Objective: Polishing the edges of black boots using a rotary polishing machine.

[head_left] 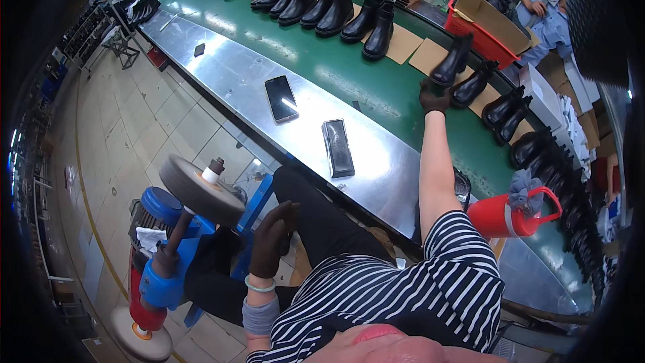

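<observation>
Head view, upper right: my right hand (435, 99) touches the black ankle boot (453, 60), toe nearest me, grip unclear; my half-curled left hand (271, 240) looks empty.

Boots (334, 17) on belt (322, 57), 2 wheels (201, 193) left

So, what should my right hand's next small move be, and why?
I'd probably firm up your right hand on the dark boot before shifting it: the hand is only at its toe end, another boot stands close beside it, and your left hand is well away, near the upper wheel, too far off to help steady it.
</observation>
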A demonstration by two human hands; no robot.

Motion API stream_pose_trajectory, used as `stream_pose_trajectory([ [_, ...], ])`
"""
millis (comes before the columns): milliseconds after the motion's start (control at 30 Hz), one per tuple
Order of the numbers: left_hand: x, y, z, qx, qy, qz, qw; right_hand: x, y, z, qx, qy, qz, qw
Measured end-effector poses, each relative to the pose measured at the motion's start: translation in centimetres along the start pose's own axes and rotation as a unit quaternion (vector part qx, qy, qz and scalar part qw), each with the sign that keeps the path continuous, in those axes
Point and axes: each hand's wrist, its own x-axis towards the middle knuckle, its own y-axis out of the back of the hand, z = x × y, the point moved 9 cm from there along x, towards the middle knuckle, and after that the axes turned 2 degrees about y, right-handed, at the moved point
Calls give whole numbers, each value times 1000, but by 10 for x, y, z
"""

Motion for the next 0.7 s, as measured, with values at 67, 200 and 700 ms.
stream_pose_trajectory([
  [67, 16, -10, -19, 54, 5, -34, 998, -7, 59, -88, -166, 175, 290, 926],
  [200, 12, 1, -42, 46, 59, -16, 997, -76, 73, 66, -805, -9, 21, 593],
  [700, 13, 91, -173, -95, 160, 86, 979, -94, 20, 241, -981, -11, 39, 191],
])
